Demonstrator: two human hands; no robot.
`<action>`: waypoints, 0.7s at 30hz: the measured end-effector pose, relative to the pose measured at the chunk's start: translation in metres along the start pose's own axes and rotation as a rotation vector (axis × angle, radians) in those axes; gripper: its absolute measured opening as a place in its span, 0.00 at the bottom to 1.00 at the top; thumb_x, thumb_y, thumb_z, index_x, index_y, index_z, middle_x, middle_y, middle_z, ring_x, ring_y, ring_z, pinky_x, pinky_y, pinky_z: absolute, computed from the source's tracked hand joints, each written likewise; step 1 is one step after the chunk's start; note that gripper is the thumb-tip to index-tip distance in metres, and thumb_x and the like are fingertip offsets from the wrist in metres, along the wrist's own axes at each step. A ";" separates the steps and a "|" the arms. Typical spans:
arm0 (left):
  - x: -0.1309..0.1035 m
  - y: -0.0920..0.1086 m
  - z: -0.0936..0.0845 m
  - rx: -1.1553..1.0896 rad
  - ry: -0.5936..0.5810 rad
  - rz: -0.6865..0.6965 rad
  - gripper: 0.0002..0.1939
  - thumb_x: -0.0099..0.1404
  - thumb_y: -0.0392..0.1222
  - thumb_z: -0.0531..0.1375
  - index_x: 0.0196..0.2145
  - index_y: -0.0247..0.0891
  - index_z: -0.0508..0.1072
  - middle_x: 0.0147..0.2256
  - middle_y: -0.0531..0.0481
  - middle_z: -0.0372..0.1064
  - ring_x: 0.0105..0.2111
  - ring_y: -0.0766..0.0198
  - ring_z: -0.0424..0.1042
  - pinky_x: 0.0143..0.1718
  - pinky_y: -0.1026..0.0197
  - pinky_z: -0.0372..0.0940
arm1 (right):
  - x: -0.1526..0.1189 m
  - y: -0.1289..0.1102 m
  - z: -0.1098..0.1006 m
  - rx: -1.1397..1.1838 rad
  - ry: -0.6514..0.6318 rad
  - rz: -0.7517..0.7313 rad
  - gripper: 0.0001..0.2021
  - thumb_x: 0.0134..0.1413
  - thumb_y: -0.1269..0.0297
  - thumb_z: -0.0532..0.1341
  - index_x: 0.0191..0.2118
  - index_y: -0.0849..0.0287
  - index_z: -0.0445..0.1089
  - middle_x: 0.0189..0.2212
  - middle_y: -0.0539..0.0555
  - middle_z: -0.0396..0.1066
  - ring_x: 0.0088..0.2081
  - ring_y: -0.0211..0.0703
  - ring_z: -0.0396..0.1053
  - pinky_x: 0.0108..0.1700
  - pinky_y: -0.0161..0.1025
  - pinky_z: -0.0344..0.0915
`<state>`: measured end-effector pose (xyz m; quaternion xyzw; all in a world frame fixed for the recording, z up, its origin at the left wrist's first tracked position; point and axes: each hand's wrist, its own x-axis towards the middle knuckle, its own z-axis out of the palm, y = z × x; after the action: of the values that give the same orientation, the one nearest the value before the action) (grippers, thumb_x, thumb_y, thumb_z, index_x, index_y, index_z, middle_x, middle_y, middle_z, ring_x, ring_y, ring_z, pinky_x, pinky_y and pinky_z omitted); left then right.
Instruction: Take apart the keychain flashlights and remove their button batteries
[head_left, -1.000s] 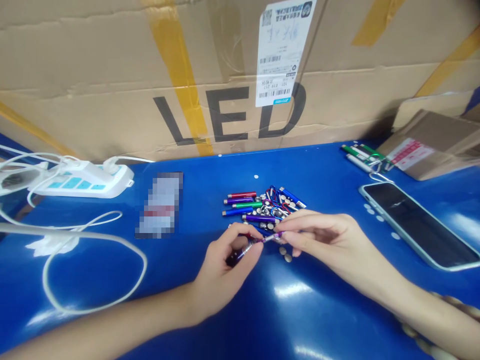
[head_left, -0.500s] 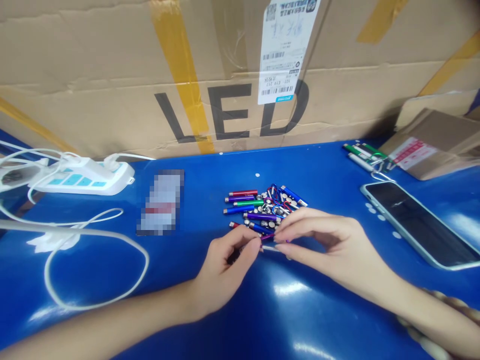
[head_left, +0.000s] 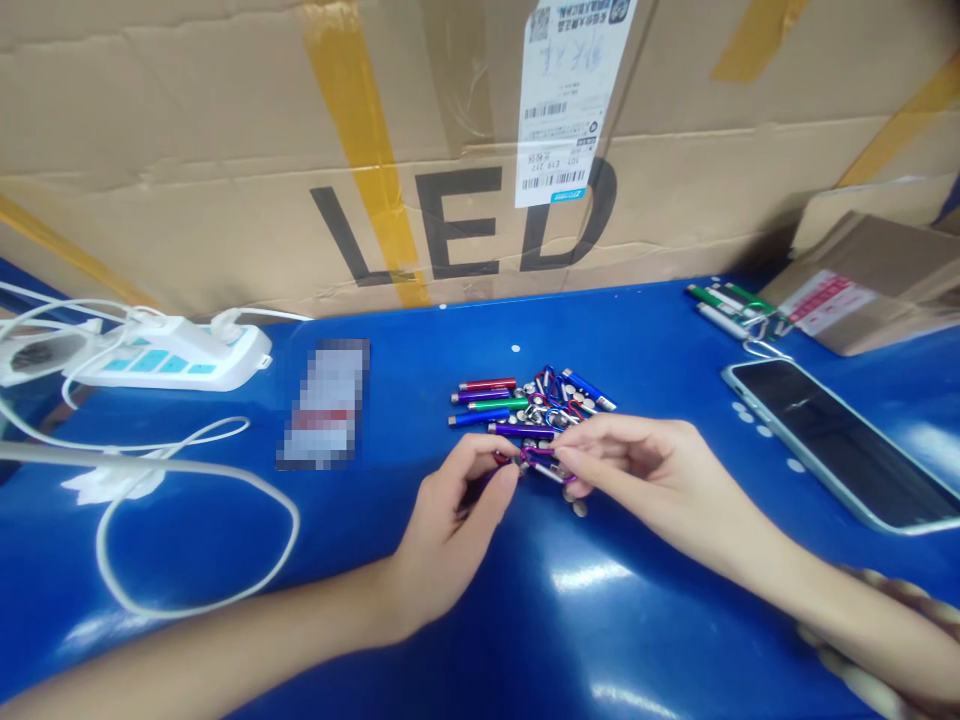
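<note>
A small purple carabiner (head_left: 551, 470) with a silver gate is pinched between the thumb and fingers of my right hand (head_left: 637, 470). Its left end meets the fingertips of my left hand (head_left: 450, 530). The left thumb and index finger are closed around a small silvery piece I cannot make out; the curled fingers hide the rest. Just behind my hands lies a pile of penlights in red, purple, green and blue, among them a green penlight (head_left: 497, 404) and a blue penlight (head_left: 589, 388). Coloured carabiners and button cells (head_left: 579, 508) lie among and near them.
A large cardboard box (head_left: 247, 150) stands along the back. On the left are a white power strip (head_left: 180, 365), looped cables and a pixelated item (head_left: 322, 410). A phone (head_left: 840, 440), more penlights (head_left: 724, 308) and a smaller box (head_left: 885, 270) are at the right.
The carabiner has tilted, its right end now lower, and shows more clearly between my hands. My right fingers have shifted slightly. Button cells below the right hand are now visible.
</note>
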<state>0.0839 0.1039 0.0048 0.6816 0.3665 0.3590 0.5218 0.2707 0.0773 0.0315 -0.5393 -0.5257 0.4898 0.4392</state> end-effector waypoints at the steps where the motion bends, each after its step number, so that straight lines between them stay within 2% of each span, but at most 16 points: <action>1: 0.000 0.000 0.000 -0.006 -0.002 0.006 0.04 0.68 0.39 0.53 0.40 0.40 0.67 0.22 0.57 0.60 0.23 0.69 0.59 0.25 0.68 0.57 | 0.000 0.000 0.000 0.005 0.008 0.004 0.10 0.49 0.58 0.65 0.31 0.61 0.73 0.20 0.50 0.73 0.21 0.36 0.71 0.24 0.30 0.70; 7: 0.001 0.001 0.001 -0.033 -0.034 0.028 0.03 0.66 0.38 0.55 0.36 0.37 0.67 0.29 0.52 0.70 0.29 0.66 0.69 0.32 0.66 0.64 | 0.001 0.005 0.000 -0.087 -0.027 -0.038 0.09 0.50 0.59 0.64 0.33 0.60 0.73 0.21 0.50 0.72 0.21 0.35 0.69 0.23 0.31 0.69; 10: 0.001 0.000 0.002 -0.067 -0.025 0.053 0.02 0.66 0.36 0.56 0.34 0.37 0.67 0.31 0.51 0.72 0.32 0.66 0.71 0.35 0.66 0.66 | 0.001 0.009 -0.001 -0.137 -0.086 -0.068 0.10 0.51 0.58 0.64 0.34 0.60 0.74 0.22 0.51 0.73 0.22 0.36 0.69 0.24 0.31 0.68; 12: 0.001 0.000 0.003 -0.095 -0.034 0.055 0.02 0.65 0.35 0.56 0.34 0.37 0.68 0.31 0.51 0.73 0.32 0.65 0.72 0.35 0.66 0.66 | 0.000 0.010 -0.001 -0.165 -0.081 -0.082 0.09 0.51 0.59 0.64 0.34 0.60 0.75 0.23 0.51 0.73 0.22 0.36 0.69 0.24 0.31 0.68; 17: 0.002 0.001 0.004 -0.131 -0.118 0.041 0.04 0.65 0.34 0.56 0.32 0.38 0.68 0.30 0.53 0.73 0.30 0.68 0.72 0.36 0.67 0.65 | -0.001 0.014 0.000 -0.195 -0.017 -0.173 0.07 0.53 0.61 0.63 0.32 0.58 0.75 0.29 0.53 0.73 0.22 0.35 0.69 0.24 0.33 0.69; 21: 0.003 0.000 0.003 -0.039 -0.091 -0.020 0.02 0.65 0.37 0.56 0.36 0.39 0.69 0.25 0.55 0.68 0.25 0.69 0.66 0.29 0.67 0.61 | -0.002 0.014 0.002 -0.169 0.023 -0.242 0.06 0.52 0.63 0.64 0.31 0.59 0.75 0.30 0.53 0.72 0.26 0.37 0.71 0.27 0.32 0.71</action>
<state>0.0878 0.1047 0.0046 0.6831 0.3422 0.3297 0.5547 0.2704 0.0744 0.0179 -0.5124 -0.6212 0.3811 0.4542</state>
